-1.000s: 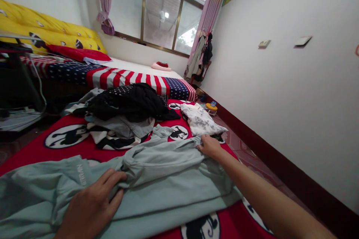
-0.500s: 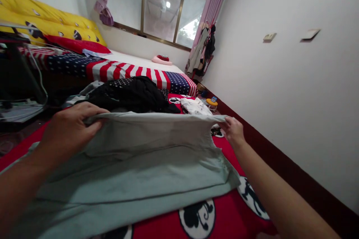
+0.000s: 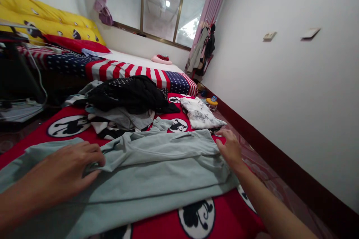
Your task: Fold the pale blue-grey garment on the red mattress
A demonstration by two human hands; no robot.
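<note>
The pale green sweatshirt (image 3: 157, 168), lifted taut half a second ago, now lies folded on the red blanket (image 3: 224, 216) (fold laid down). Left hand (image 3: 67, 173) presses flat at 9 o'clock; right hand (image 3: 230, 148) rests spread at 3 o'clock.

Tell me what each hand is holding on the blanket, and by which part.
Both hands are on the pale green garment: the left hand rests on its folded left edge, the right hand on its right edge. Whether either grips it cannot be told.

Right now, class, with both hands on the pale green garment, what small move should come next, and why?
Probably smooth it flat: the left hand and right hand rest on the pale green garment, which lies folded but creased on the red blanket.
</note>
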